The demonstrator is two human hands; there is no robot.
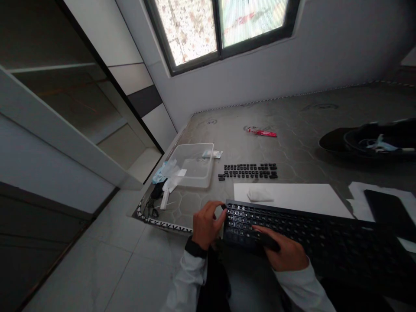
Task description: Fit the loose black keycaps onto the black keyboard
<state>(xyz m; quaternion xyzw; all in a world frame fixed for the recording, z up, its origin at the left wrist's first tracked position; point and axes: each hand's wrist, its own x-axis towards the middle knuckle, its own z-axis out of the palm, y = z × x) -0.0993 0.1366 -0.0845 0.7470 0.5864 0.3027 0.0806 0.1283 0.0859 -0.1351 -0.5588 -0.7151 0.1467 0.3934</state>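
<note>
A long black keyboard (312, 232) lies across my lap at the table's front edge, with keycaps gone from its left part and pale switch spots showing. My left hand (207, 222) is at its upper left corner, thumb and forefinger pinched round a small black keycap (223, 206). Over the lower left keys, my right hand (287, 252) is closed round a black-handled tool (269, 241); its tip is too dark to make out. Beyond the keyboard, loose black keycaps (248, 174) are laid out in rows on the table.
A clear plastic tub (195, 180) stands left, beside crumpled wrapping (172, 180) and a cable (151, 210). Behind the keyboard lies a white sheet (299, 195) with a folded tissue (260, 195). Further off are a red packet (261, 132), a dark bag (373, 141) and a phone-like slab (390, 213).
</note>
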